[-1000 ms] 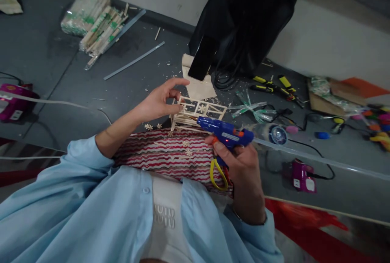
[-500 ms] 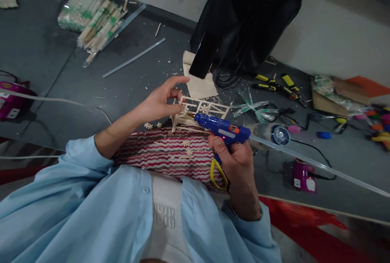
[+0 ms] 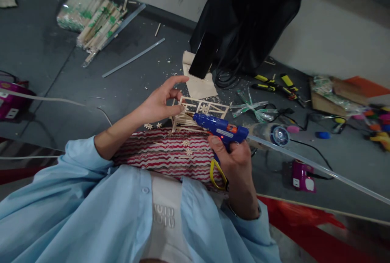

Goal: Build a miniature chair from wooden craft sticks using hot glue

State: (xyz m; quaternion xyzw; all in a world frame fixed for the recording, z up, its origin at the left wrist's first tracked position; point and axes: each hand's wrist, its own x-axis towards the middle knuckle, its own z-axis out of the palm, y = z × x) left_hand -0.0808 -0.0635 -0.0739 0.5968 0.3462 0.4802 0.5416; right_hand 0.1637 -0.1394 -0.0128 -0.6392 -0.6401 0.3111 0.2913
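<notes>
My right hand (image 3: 236,161) is wrapped round the handle of a blue hot glue gun (image 3: 217,126), its small orange light lit. A clear glue stick (image 3: 304,161) runs out of the gun's back. The nozzle points left, into a small frame of pale wooden sticks (image 3: 213,105) with flower-shaped cutouts in it. My left hand (image 3: 161,100) grips the frame's left end between thumb and curled fingers, index finger stretched out above. Below the frame lies a red-and-white wavy-striped cloth (image 3: 158,147) with loose wooden flowers (image 3: 189,152) on it.
Bagged wooden sticks (image 3: 97,25) and a loose glue stick (image 3: 134,57) lie at the back left. A phone (image 3: 203,56) rests on tan paper before a black bag (image 3: 234,19). Pliers (image 3: 274,86), a clear jar (image 3: 278,134) and a purple box (image 3: 304,176) sit to the right.
The glue gun has shifted very slightly left with my right hand. My left hand and the stick frame stay nearly in place.
</notes>
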